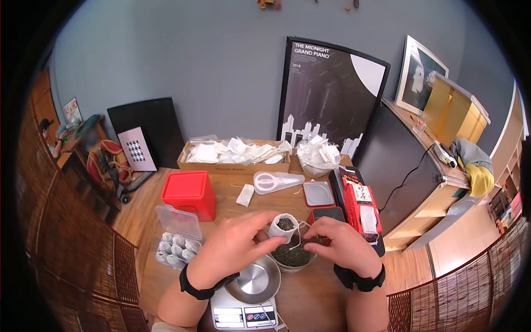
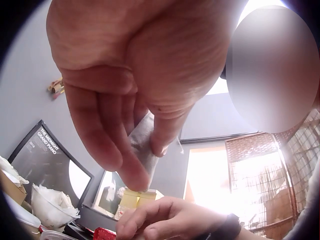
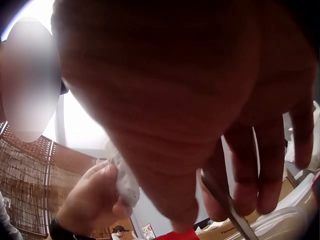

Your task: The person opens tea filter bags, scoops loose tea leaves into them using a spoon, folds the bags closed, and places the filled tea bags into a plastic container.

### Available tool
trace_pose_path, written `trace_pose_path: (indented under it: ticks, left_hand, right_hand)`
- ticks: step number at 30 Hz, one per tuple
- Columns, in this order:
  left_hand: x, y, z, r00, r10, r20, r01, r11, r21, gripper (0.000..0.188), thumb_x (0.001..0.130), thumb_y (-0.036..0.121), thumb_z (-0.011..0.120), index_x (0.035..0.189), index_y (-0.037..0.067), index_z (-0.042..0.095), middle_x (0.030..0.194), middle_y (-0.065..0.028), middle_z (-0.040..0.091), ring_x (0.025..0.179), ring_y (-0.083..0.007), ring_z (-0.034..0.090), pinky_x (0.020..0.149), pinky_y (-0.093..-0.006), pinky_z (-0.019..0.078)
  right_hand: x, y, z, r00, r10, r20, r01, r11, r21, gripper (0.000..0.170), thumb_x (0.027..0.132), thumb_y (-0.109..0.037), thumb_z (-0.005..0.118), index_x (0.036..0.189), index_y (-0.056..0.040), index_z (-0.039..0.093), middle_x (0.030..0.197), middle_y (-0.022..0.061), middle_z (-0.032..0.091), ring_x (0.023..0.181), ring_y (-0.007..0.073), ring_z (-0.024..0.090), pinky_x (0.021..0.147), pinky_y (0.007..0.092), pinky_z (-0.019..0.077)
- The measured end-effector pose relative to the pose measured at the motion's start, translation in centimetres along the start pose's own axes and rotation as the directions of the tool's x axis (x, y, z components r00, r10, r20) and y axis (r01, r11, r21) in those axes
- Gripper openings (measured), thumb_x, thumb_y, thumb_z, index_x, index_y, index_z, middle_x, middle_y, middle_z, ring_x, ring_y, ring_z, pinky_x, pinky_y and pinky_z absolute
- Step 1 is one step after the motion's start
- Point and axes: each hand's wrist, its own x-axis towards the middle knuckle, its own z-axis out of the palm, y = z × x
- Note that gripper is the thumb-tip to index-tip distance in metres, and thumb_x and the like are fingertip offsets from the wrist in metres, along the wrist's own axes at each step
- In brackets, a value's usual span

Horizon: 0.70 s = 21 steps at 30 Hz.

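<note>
From my station: left hand (image 1: 235,238) has thumb and fingers pinching a white pouch (image 1: 281,230) round its side, mouth up, dark leaves showing inside. I take the upright hold as a guard against spilling. The pouch sits above the bowl (image 1: 292,270), whose loose leaves (image 1: 293,256) lie beneath the fingers; anything dropped there should fall back in.

Right hand (image 1: 347,246): fingers bent, with a visible gap between thumb and index tip, just beside a string (image 1: 300,237) near the pouch mouth. A thin grey strip (image 3: 225,202) crosses by these fingers in the right wrist view; I cannot tell whether they grip it.

Scale (image 1: 221,310) and its metal pan (image 1: 259,281) stand nearer the body than the fingers, presumably handy for weighing. Filled pouches (image 1: 178,246) in a clear box, left of the left fingers, probably for short reach.
</note>
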Motion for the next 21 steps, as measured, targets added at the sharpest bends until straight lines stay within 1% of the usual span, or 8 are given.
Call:
trace_pose_path:
  ticks: [3, 5, 8, 10, 13, 18, 20, 21]
  left_hand:
    - [0.0, 0.2, 0.2, 1.0, 0.007, 0.012, -0.007, 1.0, -0.005, 0.039, 0.085, 0.014, 0.082, 0.118, 0.001, 0.068, 0.094, -0.0103, 0.074, 0.077, -0.018, 0.075, 0.066, -0.0299, 0.0582]
    - [-0.2, 0.5, 0.3, 1.0, 0.026, 0.016, -0.026, 0.999, 0.022, 0.039, 0.084, 0.015, 0.083, 0.118, 0.001, 0.068, 0.094, -0.0102, 0.074, 0.076, -0.0182, 0.075, 0.066, -0.0299, 0.058]
    - [-0.4, 0.8, 0.7, 0.993, 0.111, 0.031, -0.113, 0.99, 0.088, 0.038, 0.084, 0.014, 0.083, 0.117, 0.003, 0.069, 0.093, -0.0104, 0.074, 0.075, -0.0193, 0.075, 0.065, -0.0302, 0.0578]
    - [-0.5, 0.8, 0.9, 0.987, 0.157, 0.027, -0.159, 0.98, 0.12, 0.037, 0.083, 0.014, 0.084, 0.116, 0.004, 0.07, 0.091, -0.0104, 0.074, 0.074, -0.0196, 0.075, 0.063, -0.0305, 0.0575]
    - [-0.6, 0.8, 1.0, 0.986, 0.161, 0.039, -0.165, 0.978, 0.129, 0.034, 0.087, 0.021, 0.078, 0.117, 0.009, 0.067, 0.095, -0.0092, 0.074, 0.072, -0.025, 0.073, 0.063, -0.0371, 0.0574]
    - [-0.7, 0.9, 1.1, 0.987, 0.153, 0.053, -0.159, 0.977, 0.14, 0.034, 0.087, 0.022, 0.078, 0.117, 0.009, 0.067, 0.095, -0.0089, 0.074, 0.073, -0.0259, 0.072, 0.062, -0.0376, 0.0569]
    - [-0.6, 0.9, 1.0, 0.988, 0.146, 0.054, -0.152, 0.978, 0.143, 0.034, 0.087, 0.022, 0.078, 0.117, 0.009, 0.067, 0.095, -0.0088, 0.074, 0.073, -0.026, 0.072, 0.062, -0.0375, 0.0568]
    - [-0.5, 0.9, 1.1, 0.985, 0.166, 0.042, -0.17, 0.973, 0.155, 0.037, 0.085, 0.02, 0.081, 0.117, 0.007, 0.068, 0.09, -0.009, 0.074, 0.071, -0.0225, 0.073, 0.061, -0.0342, 0.057]
  right_hand:
    - [-0.5, -1.4, -0.9, 0.998, -0.02, -0.057, 0.015, 0.996, -0.093, 0.028, 0.085, -0.022, 0.081, 0.104, -0.0025, 0.071, 0.096, 0.0111, 0.066, 0.085, 0.0269, 0.065, 0.075, 0.037, 0.0523]
    - [-0.7, -2.3, -1.2, 0.954, -0.129, -0.27, 0.097, 0.987, -0.129, 0.034, 0.083, -0.026, 0.083, 0.106, -0.0045, 0.071, 0.099, 0.0107, 0.067, 0.092, 0.0289, 0.064, 0.08, 0.0388, 0.0509]
    - [-0.9, -4.4, -0.9, 0.942, -0.154, -0.298, 0.141, 0.988, -0.067, 0.037, 0.082, -0.027, 0.084, 0.109, -0.0058, 0.07, 0.102, 0.0107, 0.068, 0.097, 0.0305, 0.063, 0.085, 0.0398, 0.0488]
    - [-1.0, -4.8, -0.6, 0.93, -0.199, -0.308, 0.175, 0.979, -0.104, 0.036, 0.082, -0.026, 0.084, 0.11, -0.0068, 0.07, 0.103, 0.0091, 0.069, 0.097, 0.0293, 0.064, 0.085, 0.0383, 0.0481]
    - [-0.9, -4.8, -0.6, 0.927, -0.266, -0.266, 0.231, 0.961, -0.154, 0.033, 0.082, -0.022, 0.083, 0.109, -0.0073, 0.07, 0.104, 0.007, 0.069, 0.096, 0.0274, 0.065, 0.086, 0.0376, 0.0476]
    - [-0.9, -5.0, -0.1, 0.89, -0.303, -0.341, 0.276, 0.953, -0.127, 0.025, 0.082, -0.012, 0.081, 0.104, -0.0091, 0.07, 0.101, 0.004, 0.069, 0.09, 0.0247, 0.066, 0.085, 0.0382, 0.0477]
    - [-0.9, -4.9, -0.4, 0.891, -0.333, -0.31, 0.293, 0.941, -0.171, 0.023, 0.082, -0.011, 0.081, 0.102, -0.0093, 0.07, 0.1, 0.0036, 0.069, 0.09, 0.0243, 0.065, 0.086, 0.0381, 0.0479]
    - [-0.9, -4.8, -0.5, 0.892, -0.357, -0.278, 0.306, 0.928, -0.213, 0.021, 0.082, -0.01, 0.081, 0.1, -0.0094, 0.07, 0.099, 0.0032, 0.068, 0.09, 0.024, 0.065, 0.087, 0.0381, 0.0481]
